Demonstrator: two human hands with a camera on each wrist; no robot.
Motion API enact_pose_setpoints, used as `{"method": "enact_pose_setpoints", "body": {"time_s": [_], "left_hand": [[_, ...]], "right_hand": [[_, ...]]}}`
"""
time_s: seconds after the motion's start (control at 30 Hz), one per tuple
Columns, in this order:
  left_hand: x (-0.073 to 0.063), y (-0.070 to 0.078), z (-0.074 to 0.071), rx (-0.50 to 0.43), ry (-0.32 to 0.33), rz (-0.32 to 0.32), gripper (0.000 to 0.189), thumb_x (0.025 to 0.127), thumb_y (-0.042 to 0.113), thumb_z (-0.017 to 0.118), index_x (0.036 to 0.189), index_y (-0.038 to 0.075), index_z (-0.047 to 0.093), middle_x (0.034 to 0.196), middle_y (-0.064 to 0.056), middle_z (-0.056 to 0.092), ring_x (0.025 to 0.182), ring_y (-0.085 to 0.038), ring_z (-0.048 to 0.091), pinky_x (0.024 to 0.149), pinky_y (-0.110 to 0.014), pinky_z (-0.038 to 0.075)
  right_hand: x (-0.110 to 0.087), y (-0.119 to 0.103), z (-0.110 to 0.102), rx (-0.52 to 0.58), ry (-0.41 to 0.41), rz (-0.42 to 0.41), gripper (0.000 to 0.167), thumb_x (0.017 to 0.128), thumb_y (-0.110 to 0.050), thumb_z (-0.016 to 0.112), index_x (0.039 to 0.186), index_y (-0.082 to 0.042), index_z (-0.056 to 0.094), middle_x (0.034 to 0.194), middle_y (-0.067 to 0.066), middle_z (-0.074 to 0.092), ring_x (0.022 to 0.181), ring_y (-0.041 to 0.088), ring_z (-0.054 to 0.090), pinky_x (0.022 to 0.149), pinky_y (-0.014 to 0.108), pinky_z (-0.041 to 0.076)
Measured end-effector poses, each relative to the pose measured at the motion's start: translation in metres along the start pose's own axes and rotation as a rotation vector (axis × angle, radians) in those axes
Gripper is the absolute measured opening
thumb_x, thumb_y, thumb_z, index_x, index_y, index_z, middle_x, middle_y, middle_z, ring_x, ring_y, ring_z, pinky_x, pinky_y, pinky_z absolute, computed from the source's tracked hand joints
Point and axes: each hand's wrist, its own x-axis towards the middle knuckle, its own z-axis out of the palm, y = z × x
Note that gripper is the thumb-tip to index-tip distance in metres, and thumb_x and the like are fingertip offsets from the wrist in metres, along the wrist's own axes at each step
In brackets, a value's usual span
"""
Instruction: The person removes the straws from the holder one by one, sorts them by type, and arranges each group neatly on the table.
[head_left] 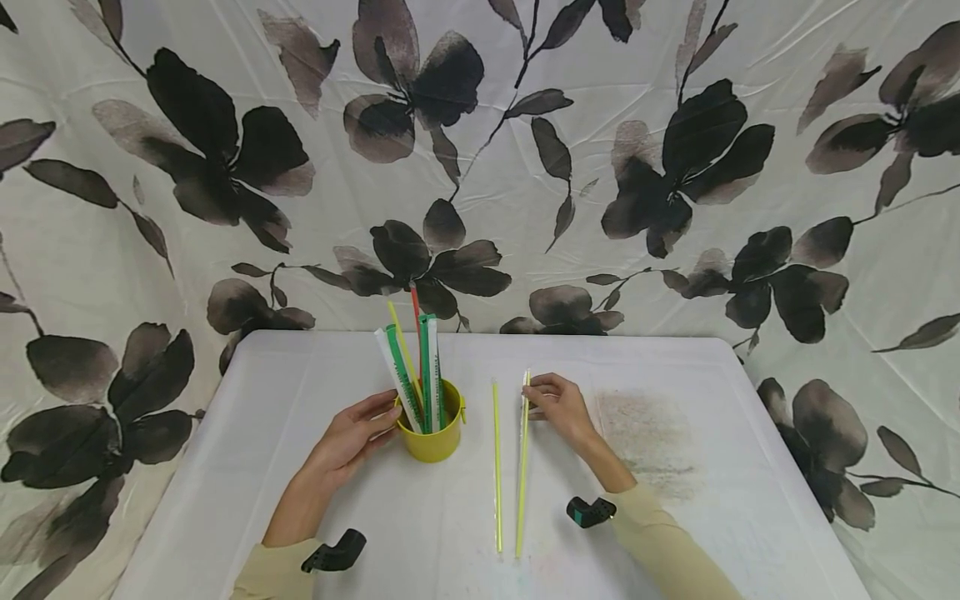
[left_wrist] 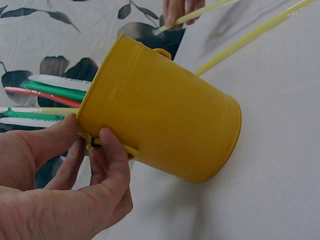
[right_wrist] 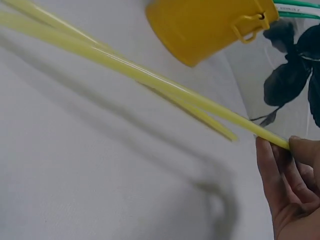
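My left hand (head_left: 345, 437) grips a small yellow metal bucket (head_left: 429, 447) at its rim, thumb and fingers around the side loop in the left wrist view. Several straws stand in it: white-and-green wrapped ones (head_left: 432, 375), a red one (head_left: 416, 312) and a yellow one (head_left: 401, 333). With thumb and fingertips, my right hand (head_left: 564, 408) pinches the far end of a long yellow straw (right_wrist: 175, 89) in a clear wrapper. Its shadow falls apart from it on the table. A second yellow straw (head_left: 497, 475) lies just left of it, nearer the bucket.
A white cloth covers the table (head_left: 450, 533). To the right of my right hand, the cloth has a brownish smudged patch (head_left: 645, 433). Behind the table hangs a white sheet (head_left: 315, 208) with dark flowers. Black wrist devices (head_left: 337, 552) sit at both sleeves.
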Motion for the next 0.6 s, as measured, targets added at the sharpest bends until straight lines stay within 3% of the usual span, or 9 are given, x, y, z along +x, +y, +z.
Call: {"method": "enact_pose_setpoints", "body": {"time_s": [0.17,0.3,0.6], "left_hand": [[-0.001,0.000,-0.001,-0.002,-0.012,0.010,0.056,0.104,0.010,0.062,0.154,-0.001,0.041,0.151,-0.018,0.042,0.112,-0.007,0.061,0.103,-0.028,0.053],[0.000,0.000,0.000,-0.006,-0.013,0.011,0.056,0.104,0.010,0.063,0.154,-0.002,0.041,0.150,-0.018,0.042,0.113,-0.008,0.061,0.104,-0.029,0.052],[0.002,-0.002,0.000,0.000,0.013,0.001,0.055,0.102,0.009,0.065,0.152,0.000,0.044,0.149,-0.017,0.044,0.115,-0.011,0.061,0.104,-0.031,0.052]], "right_hand": [[0.004,0.004,0.007,0.003,0.011,-0.005,0.026,0.098,-0.004,0.069,0.118,0.012,0.063,0.103,0.031,0.069,0.076,0.014,0.069,0.074,0.041,0.064],[0.008,0.009,0.014,-0.010,0.036,-0.002,0.024,0.097,-0.004,0.070,0.115,0.011,0.065,0.099,0.028,0.071,0.072,0.015,0.069,0.067,0.035,0.064],[0.015,0.019,0.028,-0.125,0.080,-0.027,0.021,0.097,-0.009,0.072,0.111,0.007,0.069,0.094,0.021,0.073,0.069,0.021,0.069,0.056,0.031,0.062]]}}
